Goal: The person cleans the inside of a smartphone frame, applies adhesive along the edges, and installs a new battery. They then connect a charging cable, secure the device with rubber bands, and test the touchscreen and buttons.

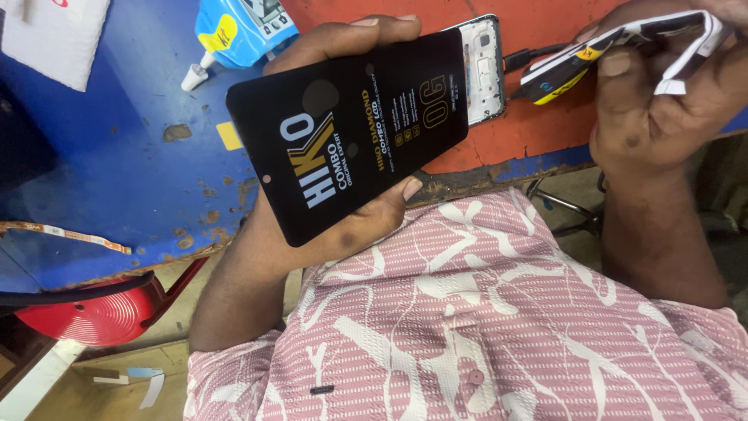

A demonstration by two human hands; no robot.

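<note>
Shirt: a pink shirt (pixel 499 312) with white leaf-like lines fills the bottom of the view, closest to the camera, below both hands.
Left hand: the left hand (pixel 312 226) holds a black phone screen panel (pixel 351 132) tilted above the table edge; its fingers (pixel 343 35) curl over the panel's upper edge and the thumb presses on the lower edge, so the grip is closed on the panel.
Panel: glossy black, with white and gold print on its face and a small round hole near one end.
Phone frame: a pale phone frame (pixel 485 66) lies just behind the panel's far end, beyond the left fingers, on the orange mat (pixel 545 117).
Right hand: the right hand (pixel 654 101) is closed on a folded white, yellow and black paper wrapper (pixel 623 51), thumb on top.
Table: the blue, chipped table (pixel 117 156) lies left of the left fingers.
Glue pouch: a blue pouch with a white nozzle (pixel 234 35) rests above the left fingers.
Stool: a red stool (pixel 93 316) stands under the table edge.
</note>
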